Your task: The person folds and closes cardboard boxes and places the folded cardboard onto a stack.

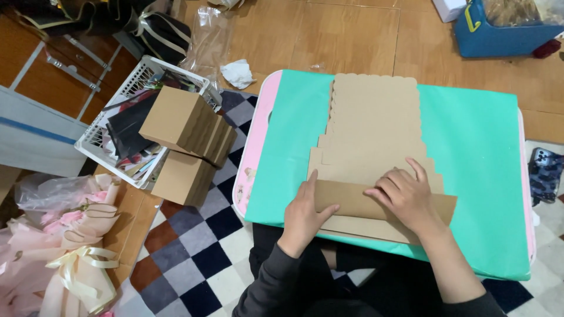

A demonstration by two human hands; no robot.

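Left hand: your left hand (305,211) lies flat and open at 7 o'clock on the worktop, palm on the near left end of the folded flap, thumb reaching onto it; it grips nothing.
Right hand: your right hand (405,196) is spread open, fingers pressing down on the flap's upper edge at 5 o'clock; it pins, it does not clasp.
Cardboard blank: the flat brown cardboard box blank (373,126) lies along the middle of the worktop, scalloped end at 12 o'clock, stepped sides toward you.
Folded flap: the folded flap (358,202) at the near end is turned over onto the blank and lies under both your hands.
Worktop: a low worktop with a pink rim (255,147), covered by a mint-green sheet (482,152); the blank sits wholly on the sheet.
Surroundings: stack of made-up brown boxes (188,138) at 9 o'clock, just beside a white wire basket (103,149); pink wrapped bouquets (76,246) at 8 o'clock; phone (546,173) at 3 o'clock on the floor; blue bin (505,29) at 1 o'clock.
Risk, crease: press unevenly and the fold may run off its score line, I judge.
Risk, slip: the green sheet looks loose; a hard push could shift it and the blank askew.
Risk, spring-back: lift one hand early and the flap may rise.
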